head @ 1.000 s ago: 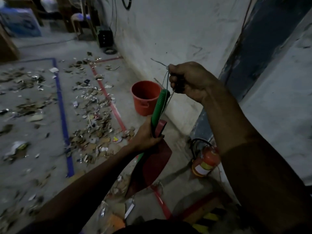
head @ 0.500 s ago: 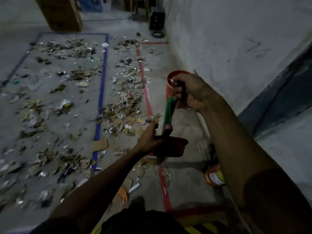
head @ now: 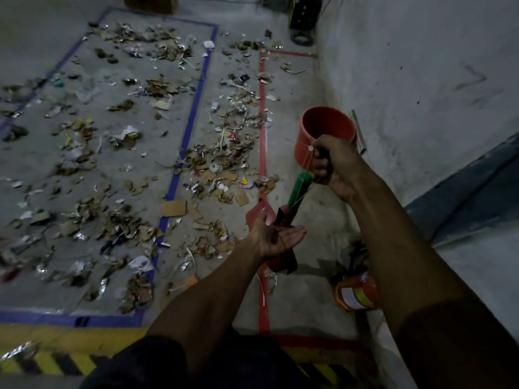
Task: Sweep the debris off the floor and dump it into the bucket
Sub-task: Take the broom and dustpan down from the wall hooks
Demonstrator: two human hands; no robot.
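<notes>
The red bucket [head: 327, 127] stands by the wall; you cannot see inside it. Your right hand [head: 334, 167] grips a dark handle above the green-handled dustpan [head: 283, 220]. Your left hand [head: 276, 237] lies open, palm up, touching the dustpan, with debris [head: 224, 153] scattered on the floor [head: 306, 209].

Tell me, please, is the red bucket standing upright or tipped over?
Upright: the bucket stands on the floor by the wall, its round mouth facing up.

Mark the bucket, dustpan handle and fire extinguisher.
bucket [head: 309, 127]: head view, left outer wall.
dustpan handle [head: 300, 189]: head view, green grip midsection.
fire extinguisher [head: 355, 293]: head view, red body on floor.
</notes>
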